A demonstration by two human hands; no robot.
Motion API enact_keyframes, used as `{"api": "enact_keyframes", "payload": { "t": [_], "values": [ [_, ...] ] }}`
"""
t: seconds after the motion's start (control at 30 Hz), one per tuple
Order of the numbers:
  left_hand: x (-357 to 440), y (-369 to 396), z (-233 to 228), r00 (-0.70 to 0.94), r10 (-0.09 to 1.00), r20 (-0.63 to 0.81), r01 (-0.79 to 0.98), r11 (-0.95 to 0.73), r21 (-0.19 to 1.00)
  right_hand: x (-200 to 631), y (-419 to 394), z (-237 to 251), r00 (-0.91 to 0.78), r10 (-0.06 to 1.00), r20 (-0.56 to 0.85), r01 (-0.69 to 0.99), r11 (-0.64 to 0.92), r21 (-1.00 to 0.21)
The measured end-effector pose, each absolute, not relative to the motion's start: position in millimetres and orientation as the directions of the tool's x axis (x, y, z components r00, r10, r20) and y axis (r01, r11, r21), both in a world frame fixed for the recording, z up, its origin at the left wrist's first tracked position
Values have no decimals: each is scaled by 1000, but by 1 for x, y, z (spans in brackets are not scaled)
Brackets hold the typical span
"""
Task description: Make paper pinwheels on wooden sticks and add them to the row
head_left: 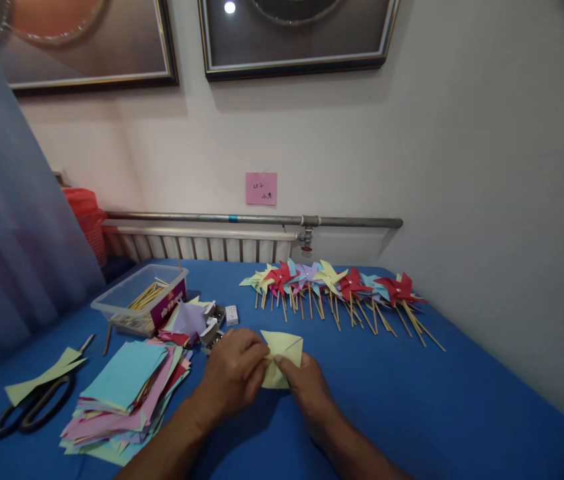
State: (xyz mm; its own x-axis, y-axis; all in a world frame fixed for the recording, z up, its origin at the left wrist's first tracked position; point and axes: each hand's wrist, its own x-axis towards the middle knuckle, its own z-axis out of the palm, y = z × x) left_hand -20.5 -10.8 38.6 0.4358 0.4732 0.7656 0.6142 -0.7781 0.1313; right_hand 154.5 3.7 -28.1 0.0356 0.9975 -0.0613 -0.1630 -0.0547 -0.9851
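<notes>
A square of pale yellow paper (278, 343) with a crease or cut line toward its corner is held up over the table. My right hand (311, 393) grips its lower right part, thumb on the front face. At its left side, my left hand (236, 370) has its fingers closed in a pinch on the paper's edge near the middle; whether something small is also between them is hidden. Just behind my left hand lie small open boxes (213, 323) of metal pins or tacks, partly covered by the hand.
Finished paper pinwheels (332, 277) on sticks lie along the back right. To the left are a stack of coloured paper (125, 377), scissors (37, 403) under yellow scraps, a plastic box (137, 300) of sticks and a folded purple piece (189, 320). A wall with pipes (262, 220) stands behind.
</notes>
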Motion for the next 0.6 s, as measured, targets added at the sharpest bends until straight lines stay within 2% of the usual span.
{"api": "enact_keyframes", "payload": {
  "t": [0.1, 0.17, 0.23, 0.3, 0.4, 0.6],
  "values": [
    [-25, -8, 42, 226, 719, 657, 554, -649, 520, 156, 4, -28, 71, 997, -23, -127, -14, -992],
    [-27, -3, 42, 120, 874, 471, 471, -468, 748, 156, 2, -27, 69, 998, 3, -111, 11, -994],
    [-26, 3, 39, 95, 961, 258, 338, -275, 900, 154, -1, -25, 51, 998, 27, -108, 33, -994],
    [-23, 6, 35, 149, 983, 110, 207, -139, 968, 153, -3, -24, 48, 998, 48, -107, 53, -993],
    [-18, 6, 30, 206, 978, -8, 116, -16, 993, 152, -3, -24, 61, 996, 59, -66, 63, -996],
    [-14, 5, 30, 231, 969, -88, 49, 79, 996, 154, 1, -35, 65, 998, 18, -8, 19, -1000]
  ]
}}
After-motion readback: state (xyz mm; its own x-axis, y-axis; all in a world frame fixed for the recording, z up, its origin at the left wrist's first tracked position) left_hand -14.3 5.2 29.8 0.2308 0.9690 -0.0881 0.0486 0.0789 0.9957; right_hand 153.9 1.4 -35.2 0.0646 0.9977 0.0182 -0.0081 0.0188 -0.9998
